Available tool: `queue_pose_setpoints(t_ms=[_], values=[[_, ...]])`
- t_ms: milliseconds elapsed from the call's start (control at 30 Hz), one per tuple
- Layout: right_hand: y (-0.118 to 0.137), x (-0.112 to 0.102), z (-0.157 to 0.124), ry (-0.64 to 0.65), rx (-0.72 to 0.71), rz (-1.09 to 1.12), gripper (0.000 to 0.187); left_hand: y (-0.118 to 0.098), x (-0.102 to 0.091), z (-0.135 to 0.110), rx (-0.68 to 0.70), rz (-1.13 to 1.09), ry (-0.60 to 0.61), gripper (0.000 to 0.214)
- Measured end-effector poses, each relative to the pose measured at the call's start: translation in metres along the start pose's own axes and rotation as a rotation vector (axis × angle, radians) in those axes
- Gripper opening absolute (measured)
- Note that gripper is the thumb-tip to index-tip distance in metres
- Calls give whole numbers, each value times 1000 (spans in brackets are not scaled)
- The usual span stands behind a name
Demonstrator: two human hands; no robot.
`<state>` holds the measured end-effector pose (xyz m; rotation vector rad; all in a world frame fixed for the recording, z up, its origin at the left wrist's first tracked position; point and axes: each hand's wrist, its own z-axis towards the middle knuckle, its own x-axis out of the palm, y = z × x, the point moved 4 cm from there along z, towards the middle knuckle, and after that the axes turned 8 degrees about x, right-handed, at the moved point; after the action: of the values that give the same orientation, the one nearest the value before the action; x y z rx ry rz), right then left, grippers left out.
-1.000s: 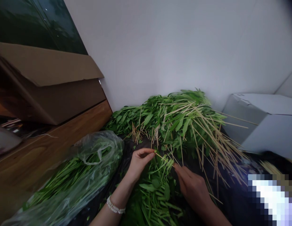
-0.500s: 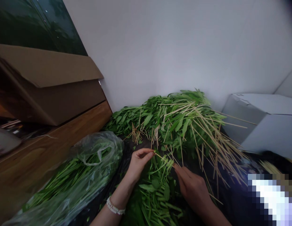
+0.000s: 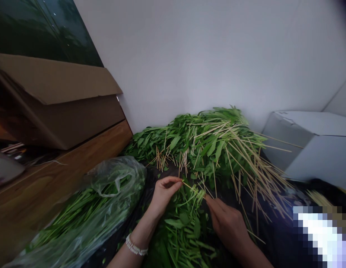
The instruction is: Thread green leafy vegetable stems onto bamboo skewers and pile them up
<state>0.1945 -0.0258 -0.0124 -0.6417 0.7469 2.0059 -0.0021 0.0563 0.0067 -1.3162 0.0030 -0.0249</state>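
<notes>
My left hand (image 3: pixel 163 195), with a pearl bracelet on the wrist, pinches the tip of a thin bamboo skewer (image 3: pixel 193 187). Green stems are threaded on that skewer, and my right hand (image 3: pixel 227 223) pinches its other end. Both hands hover over loose leafy greens (image 3: pixel 181 227) on a black sheet. Behind them lies a big heap of skewered greens (image 3: pixel 214 145) with many bare sticks jutting out toward the right.
A clear plastic bag of greens (image 3: pixel 100 201) lies at the left, beside a wooden ledge (image 3: pixel 63 171) that carries an open cardboard box (image 3: pixel 58 100). A white box (image 3: pixel 312 145) stands at the right by the wall. More skewers (image 3: pixel 318 199) lie at the far right.
</notes>
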Motion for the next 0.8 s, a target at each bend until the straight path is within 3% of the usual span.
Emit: queue_pose_setpoints(t_ms=[233, 667, 800], values=[[2, 2, -1, 14, 10, 15, 33, -1, 0, 1, 53, 98, 31, 15], [3, 3, -1, 6, -2, 47, 32, -3, 6, -2, -15, -30, 91, 20], [3, 6, -4, 38, -14, 52, 33, -1, 12, -4, -4, -58, 160, 20]])
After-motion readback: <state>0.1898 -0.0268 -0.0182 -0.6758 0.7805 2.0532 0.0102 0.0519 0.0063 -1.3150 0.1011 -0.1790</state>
